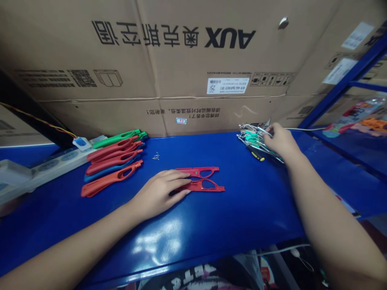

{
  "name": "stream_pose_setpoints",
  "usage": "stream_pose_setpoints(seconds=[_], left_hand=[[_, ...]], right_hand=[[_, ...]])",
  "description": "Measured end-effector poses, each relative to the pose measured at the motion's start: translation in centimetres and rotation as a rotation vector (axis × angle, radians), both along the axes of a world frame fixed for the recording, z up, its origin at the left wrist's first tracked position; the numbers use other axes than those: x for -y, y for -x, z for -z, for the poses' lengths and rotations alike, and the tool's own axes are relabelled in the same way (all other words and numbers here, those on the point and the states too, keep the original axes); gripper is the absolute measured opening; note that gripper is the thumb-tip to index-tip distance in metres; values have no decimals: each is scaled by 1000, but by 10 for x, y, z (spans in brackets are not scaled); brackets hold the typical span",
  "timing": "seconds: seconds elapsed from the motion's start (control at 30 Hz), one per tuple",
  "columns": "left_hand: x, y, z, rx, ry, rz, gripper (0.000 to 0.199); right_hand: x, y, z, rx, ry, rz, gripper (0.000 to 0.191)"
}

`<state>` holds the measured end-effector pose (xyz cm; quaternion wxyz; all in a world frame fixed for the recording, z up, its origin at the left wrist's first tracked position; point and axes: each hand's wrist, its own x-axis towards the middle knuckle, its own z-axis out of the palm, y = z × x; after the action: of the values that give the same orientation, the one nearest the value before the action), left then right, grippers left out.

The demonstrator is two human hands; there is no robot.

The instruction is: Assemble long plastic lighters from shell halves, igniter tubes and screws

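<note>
Two red plastic half shells (pixel 208 185) lie side by side on the blue table, hollow faces up. My left hand (pixel 161 191) rests over their left ends, fingers apart, its fingertips touching them. At the back right, my right hand (pixel 278 139) is at a pile of thin metal rods with teal parts (pixel 252 137), thumb and fingers closed at its right side. What they pinch is too small to make out. Beside the pile lies a black and yellow tool handle (pixel 255 153).
Several coloured handles (pixel 113 167) lie at the left, by a white power strip (pixel 63 161). Tiny screws (pixel 155 156) sit near them. A cardboard wall (pixel 181 60) stands behind the blue table (pixel 242 217). A blue shelf frame (pixel 338 84) rises at the right.
</note>
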<state>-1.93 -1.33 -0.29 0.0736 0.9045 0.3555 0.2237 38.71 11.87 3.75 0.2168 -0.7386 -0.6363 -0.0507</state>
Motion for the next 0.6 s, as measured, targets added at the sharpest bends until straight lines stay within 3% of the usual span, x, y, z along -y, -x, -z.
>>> stream_pose_setpoints(seconds=[0.33, 0.5, 0.6], left_hand=[[1, 0, -1, 1, -29, -3, 28], [1, 1, 0, 8, -39, 4, 29], [1, 1, 0, -6, -40, 3, 29]], right_hand=[[10, 13, -9, -120, -110, 11, 22], [9, 15, -7, 117, 281, 93, 28], [8, 15, -6, 158, 384, 87, 30]])
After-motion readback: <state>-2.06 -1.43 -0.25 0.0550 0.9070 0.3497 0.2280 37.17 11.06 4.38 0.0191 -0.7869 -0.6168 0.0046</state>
